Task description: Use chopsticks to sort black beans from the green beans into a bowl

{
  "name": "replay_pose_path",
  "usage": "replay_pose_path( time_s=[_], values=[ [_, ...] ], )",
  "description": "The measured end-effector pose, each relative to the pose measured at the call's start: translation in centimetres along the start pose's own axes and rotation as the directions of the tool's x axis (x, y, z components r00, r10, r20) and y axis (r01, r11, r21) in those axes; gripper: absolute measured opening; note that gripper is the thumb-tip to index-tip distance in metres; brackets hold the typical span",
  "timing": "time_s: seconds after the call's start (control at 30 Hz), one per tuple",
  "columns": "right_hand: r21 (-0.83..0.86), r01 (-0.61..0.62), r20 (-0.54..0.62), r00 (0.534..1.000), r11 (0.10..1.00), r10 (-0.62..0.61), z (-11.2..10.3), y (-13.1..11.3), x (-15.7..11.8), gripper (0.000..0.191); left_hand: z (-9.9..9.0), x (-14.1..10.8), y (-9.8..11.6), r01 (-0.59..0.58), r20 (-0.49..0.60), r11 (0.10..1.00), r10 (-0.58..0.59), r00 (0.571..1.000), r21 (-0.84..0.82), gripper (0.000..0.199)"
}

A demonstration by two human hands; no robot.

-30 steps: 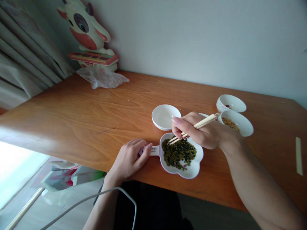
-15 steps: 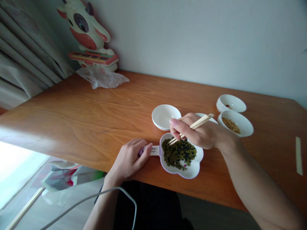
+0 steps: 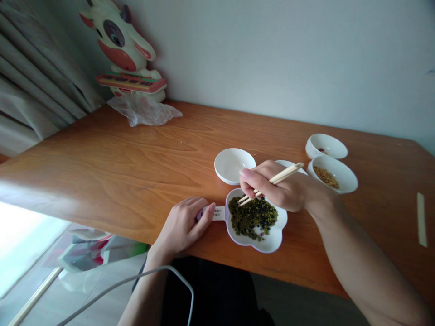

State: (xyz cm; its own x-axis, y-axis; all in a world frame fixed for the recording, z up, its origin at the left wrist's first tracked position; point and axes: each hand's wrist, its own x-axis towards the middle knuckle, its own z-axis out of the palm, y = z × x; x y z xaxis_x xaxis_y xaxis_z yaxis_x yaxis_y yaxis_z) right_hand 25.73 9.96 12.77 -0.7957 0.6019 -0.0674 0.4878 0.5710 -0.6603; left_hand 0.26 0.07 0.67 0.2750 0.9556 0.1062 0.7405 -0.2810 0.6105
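Note:
My left hand (image 3: 185,224) is closed round the handle of a white, purple-rimmed scalloped dish (image 3: 272,243) near the table's front edge. Small green and dark beans (image 3: 253,218) cover much of its floor, with one pink speck among them. My right hand (image 3: 275,185) grips a pair of wooden chopsticks (image 3: 283,174), whose tips reach into the beans at the dish's left side. Just behind the dish stands a white bowl (image 3: 234,165) with nothing visible in it. Another white bowl (image 3: 291,165) is mostly hidden behind my right hand.
At the right, a bowl (image 3: 348,178) holds tan grains, and a bowl (image 3: 335,147) behind it has a few reddish bits. A cow-shaped toy keyboard (image 3: 132,83) and a crumpled plastic bag (image 3: 146,111) occupy the back left. A grey cable (image 3: 136,275) crosses my left forearm.
Almost nothing differs. The whole view has shifted very slightly, while both hands, the chopsticks and the dish keep their places relative to each other.

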Motion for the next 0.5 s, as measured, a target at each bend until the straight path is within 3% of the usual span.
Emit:
replay_pose_path(
  time_s=[0.5],
  values=[
    [0.004, 0.015, 0.004, 1.0, 1.0, -0.016, 0.1, 0.21, 0.21, 0.06, -0.12, -0.08, 0.05, 0.001, -0.002, 1.0, -0.001, 1.0, -0.011, 0.038]
  ],
)
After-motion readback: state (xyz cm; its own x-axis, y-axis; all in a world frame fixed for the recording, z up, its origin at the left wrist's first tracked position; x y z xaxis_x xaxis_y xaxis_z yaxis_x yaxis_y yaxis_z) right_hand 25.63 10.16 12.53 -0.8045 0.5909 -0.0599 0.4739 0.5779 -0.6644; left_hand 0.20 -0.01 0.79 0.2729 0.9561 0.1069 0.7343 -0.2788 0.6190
